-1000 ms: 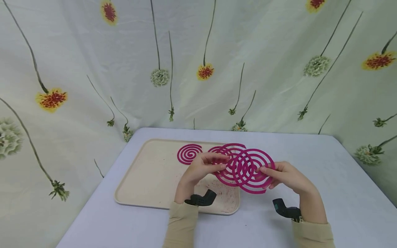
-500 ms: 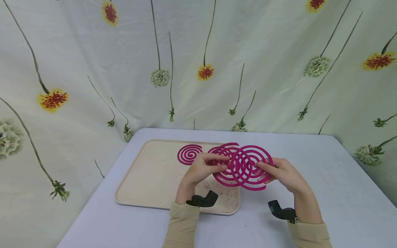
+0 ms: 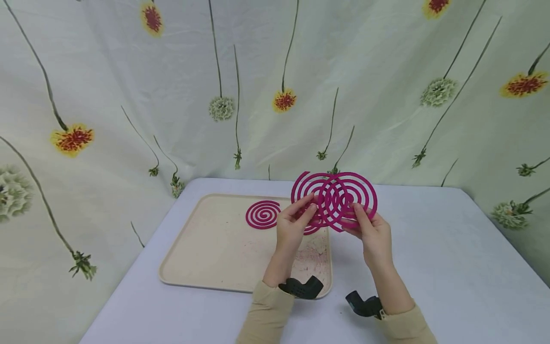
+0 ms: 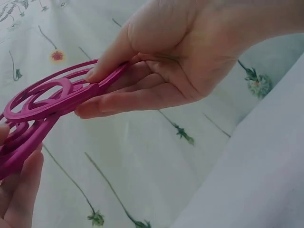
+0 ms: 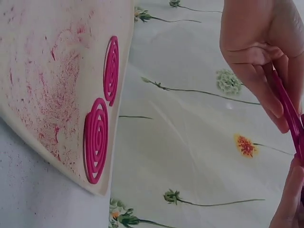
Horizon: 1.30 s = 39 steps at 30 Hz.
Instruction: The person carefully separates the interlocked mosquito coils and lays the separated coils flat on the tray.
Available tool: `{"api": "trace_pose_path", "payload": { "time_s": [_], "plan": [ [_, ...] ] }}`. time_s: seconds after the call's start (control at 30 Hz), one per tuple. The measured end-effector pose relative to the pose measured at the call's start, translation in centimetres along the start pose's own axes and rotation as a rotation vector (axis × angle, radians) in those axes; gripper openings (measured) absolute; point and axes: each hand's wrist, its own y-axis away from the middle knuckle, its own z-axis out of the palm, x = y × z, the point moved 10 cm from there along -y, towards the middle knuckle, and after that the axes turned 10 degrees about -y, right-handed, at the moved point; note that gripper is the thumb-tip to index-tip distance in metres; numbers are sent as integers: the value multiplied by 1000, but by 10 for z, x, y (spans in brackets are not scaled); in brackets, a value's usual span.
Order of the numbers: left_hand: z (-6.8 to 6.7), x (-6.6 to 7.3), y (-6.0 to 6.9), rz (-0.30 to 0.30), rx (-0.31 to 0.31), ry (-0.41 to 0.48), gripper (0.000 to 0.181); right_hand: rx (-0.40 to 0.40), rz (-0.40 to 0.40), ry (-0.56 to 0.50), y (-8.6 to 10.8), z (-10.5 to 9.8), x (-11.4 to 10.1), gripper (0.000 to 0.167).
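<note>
Two magenta mosquito coils overlap above the right end of the tray in the head view, raised and tilted toward upright. My left hand point(image 3: 290, 227) pinches the left coil point(image 3: 296, 187) between thumb and fingers. With thumb in front and fingers behind, my right hand point(image 3: 375, 234) grips the right coil point(image 3: 373, 188). The left wrist view shows the coils point(image 4: 52, 97) nearly edge-on, touching or crossing; whether they are interlocked I cannot tell. In the right wrist view the held coils point(image 5: 289, 111) are mostly cut off.
A beige tray point(image 3: 202, 248) lies on the white table point(image 3: 451, 248), its right part speckled with magenta crumbs. One flat coil point(image 3: 263, 215) lies near its back edge. Another coil point(image 5: 97, 140) lies beside it, partly hidden in the head view. A flowered cloth point(image 3: 266, 138) hangs behind.
Both hands have risen and tipped upward, lifting the two coils higher and more upright. The right hand has moved left, bringing its coil nearer the left hand. The tray has not moved.
</note>
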Motion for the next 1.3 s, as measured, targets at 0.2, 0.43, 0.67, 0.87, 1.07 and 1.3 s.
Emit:
{"api": "trace_pose_path", "payload": {
  "time_s": [0.2,0.43,0.67,0.87,1.07,1.3],
  "plan": [
    [5,6,2,51,-278,-25,30,-313,36,162,-3,-2,-6,39],
    [18,9,17,102,-649,-160,33,-750,186,294,16,5,-3,27],
    [17,2,17,63,-642,-237,38,-822,170,322,20,13,2,22],
    [9,2,9,34,-499,-186,40,-643,115,306,9,9,-2,27],
    [0,4,0,20,-261,-90,40,-359,70,248,-1,4,-6,39],
    [-6,11,-1,96,47,-10,32,16,57,-1,0,-2,0,41]
  ]
}}
